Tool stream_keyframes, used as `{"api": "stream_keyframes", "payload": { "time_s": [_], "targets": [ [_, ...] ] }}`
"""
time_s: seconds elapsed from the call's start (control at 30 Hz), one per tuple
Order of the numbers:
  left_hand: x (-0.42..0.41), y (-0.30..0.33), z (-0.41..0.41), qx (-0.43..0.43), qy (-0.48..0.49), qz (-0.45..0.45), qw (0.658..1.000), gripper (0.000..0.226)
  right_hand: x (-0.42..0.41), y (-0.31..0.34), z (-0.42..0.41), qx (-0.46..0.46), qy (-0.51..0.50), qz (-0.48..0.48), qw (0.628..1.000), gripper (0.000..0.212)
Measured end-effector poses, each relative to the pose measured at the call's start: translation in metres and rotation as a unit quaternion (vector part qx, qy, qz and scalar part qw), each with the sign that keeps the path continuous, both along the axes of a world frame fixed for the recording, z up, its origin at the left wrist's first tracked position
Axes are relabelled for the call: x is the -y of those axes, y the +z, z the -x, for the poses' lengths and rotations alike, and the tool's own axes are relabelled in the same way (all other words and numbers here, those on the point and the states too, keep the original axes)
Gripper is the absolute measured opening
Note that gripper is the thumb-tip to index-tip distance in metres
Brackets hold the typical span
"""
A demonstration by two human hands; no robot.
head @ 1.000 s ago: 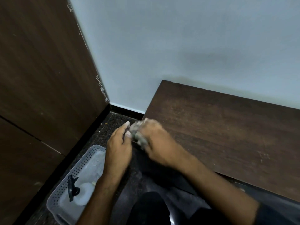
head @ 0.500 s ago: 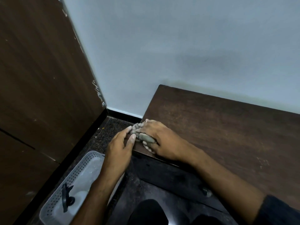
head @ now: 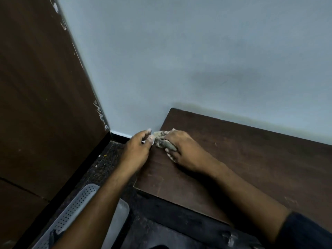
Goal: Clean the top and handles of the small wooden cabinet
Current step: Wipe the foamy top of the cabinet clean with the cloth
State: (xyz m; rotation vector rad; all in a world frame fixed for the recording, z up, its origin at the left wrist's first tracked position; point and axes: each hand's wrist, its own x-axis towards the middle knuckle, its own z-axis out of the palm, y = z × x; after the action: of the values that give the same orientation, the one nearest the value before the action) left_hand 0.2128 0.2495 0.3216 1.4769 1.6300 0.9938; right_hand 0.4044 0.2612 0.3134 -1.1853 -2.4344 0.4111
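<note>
Now, nearest the camera, the perforated grey basket [head: 71, 211] sits on the dark speckled floor [head: 106, 166] at the lower left, and the left forearm crosses over it; less of it shows than half a second ago, and the black object seen lying in it then is barely visible at the bottom edge. On the right a dark sleeve [head: 305, 232] covers the right arm near the frame's corner. Below the cabinet's front edge a small metal handle [head: 228, 237] shows, blurred.

The small wooden cabinet [head: 251, 168] stands against the pale wall [head: 179, 60], its dark brown top [head: 233, 155] filling the right half. Compared with the earlier frames, both hands have moved away from the front corner and further back along the top's left edge, toward the wall. The right hand [head: 183, 150] lies on the top with its fingers curled round a crumpled, dirty grey cloth [head: 161, 139], pressing it onto the wood just inside the left edge. The left hand [head: 140, 148] hangs just off that edge, thumb and forefinger pinching the cloth's near end, as before.

Farther back, a black skirting strip [head: 120, 136] runs along the wall's foot, and a tall dark wooden panel [head: 39, 96] with chipped paint on its edge rises at the left.
</note>
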Motion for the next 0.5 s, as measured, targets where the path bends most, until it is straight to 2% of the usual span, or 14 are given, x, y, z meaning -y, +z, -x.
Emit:
{"api": "stream_keyframes", "payload": {
  "time_s": [0.07, 0.17, 0.23, 0.37, 0.5],
  "targets": [
    [-0.004, 0.0, -0.005, 0.004, -0.005, 0.001, 1.0, 0.039, -0.022, 0.003, -0.008, 0.005, -0.001, 0.002, 1.0, 0.011],
    [0.0, -0.003, -0.011, 0.011, -0.024, 0.001, 1.0, 0.04, -0.067, 0.011, -0.016, -0.013, -0.089, 0.004, 0.996, 0.009],
    [0.005, -0.003, -0.013, 0.025, -0.031, 0.003, 0.999, 0.04, -0.093, 0.013, -0.014, 0.007, -0.128, 0.018, 0.992, 0.01],
    [0.011, -0.007, -0.006, 0.046, -0.023, 0.003, 0.999, 0.04, -0.104, 0.009, 0.001, 0.097, -0.168, 0.026, 0.981, 0.033],
    [0.017, -0.005, 0.008, 0.098, 0.025, -0.014, 0.995, 0.041, -0.038, 0.012, 0.023, 0.061, -0.047, 0.022, 0.997, 0.032]
  ]
}}
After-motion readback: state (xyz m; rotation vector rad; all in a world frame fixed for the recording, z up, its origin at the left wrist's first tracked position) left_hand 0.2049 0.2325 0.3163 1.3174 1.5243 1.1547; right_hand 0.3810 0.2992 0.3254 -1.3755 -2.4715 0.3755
